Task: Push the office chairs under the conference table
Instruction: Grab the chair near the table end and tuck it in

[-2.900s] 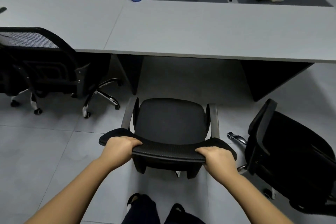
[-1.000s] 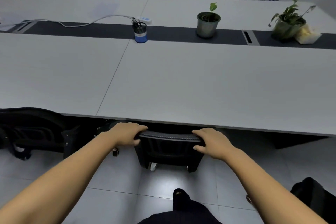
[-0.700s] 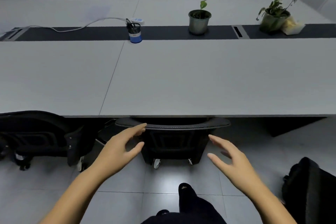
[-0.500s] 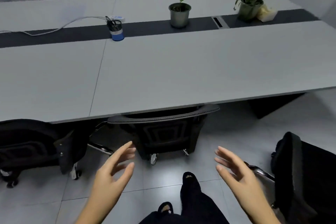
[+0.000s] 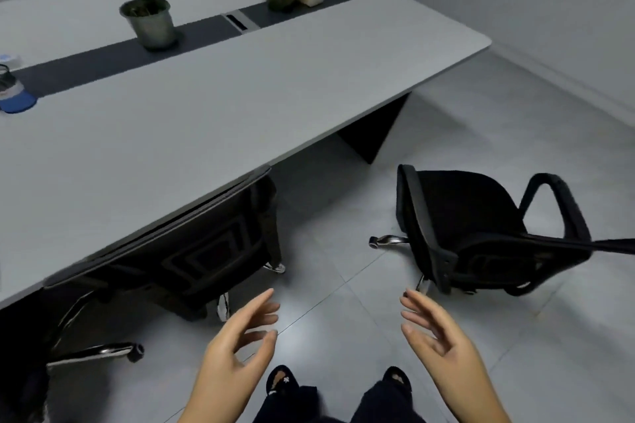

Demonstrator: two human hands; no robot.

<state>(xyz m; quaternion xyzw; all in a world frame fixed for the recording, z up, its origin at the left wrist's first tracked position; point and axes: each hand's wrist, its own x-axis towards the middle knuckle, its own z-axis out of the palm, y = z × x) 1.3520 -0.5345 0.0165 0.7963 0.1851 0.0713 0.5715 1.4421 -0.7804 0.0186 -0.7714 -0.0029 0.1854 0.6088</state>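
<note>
The loose black office chair [image 5: 481,233] stands on the tiled floor well clear of the conference table [image 5: 206,106], off its near corner, turned sideways with its backrest toward the frame's right edge. It should roll easily on its casters yet swivel if pushed off-centre, so the backrest's top edge, blurred here, looks the best hold. Both the left hand [image 5: 237,347] and right hand [image 5: 436,336] hover empty with fingers spread, short of it. Another chair [image 5: 206,251] sits tucked under the table's near edge.
</note>
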